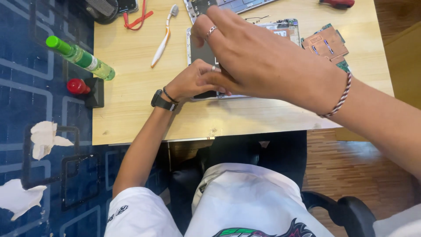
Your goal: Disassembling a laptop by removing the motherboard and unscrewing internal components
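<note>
An opened laptop base (201, 52) with a dark battery and exposed boards lies on the light wooden table (131, 105). My left hand (193, 81), with a black watch on its wrist, rests on the near edge of the laptop base, fingers pressed to it. My right hand (263, 57) reaches over from the right and covers much of the base; its fingertips meet the left hand's at the near edge. Whatever small part lies under the fingers is hidden. A braided bracelet sits on the right wrist and a ring on one finger.
A white toothbrush (162, 37) lies left of the laptop base. A green bottle (81, 57) and a red-capped bottle (79, 86) sit at the table's left edge. A copper-coloured circuit board (326, 44) lies at the right. Red-handled tool (337, 3) at the far edge.
</note>
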